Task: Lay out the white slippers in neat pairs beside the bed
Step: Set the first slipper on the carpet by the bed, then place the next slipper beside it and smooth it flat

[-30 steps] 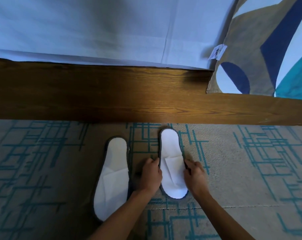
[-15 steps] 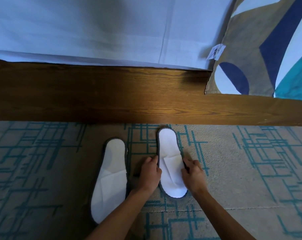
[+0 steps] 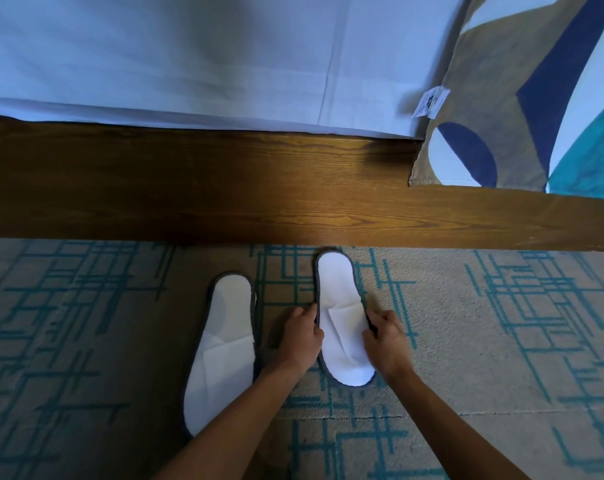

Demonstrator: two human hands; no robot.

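Head view: right slipper [image 3: 342,327] lies btwn my hands, long axis pointing at the bed rail [image 3: 259,202], its far end almost touching the rail. Left hand [image 3: 302,337] pinches its left rim, right hand [image 3: 385,339] its right rim. Left slipper [image 3: 221,351] sits nearer me, tilted, w/ a gap btwn them, closest to my left hand.
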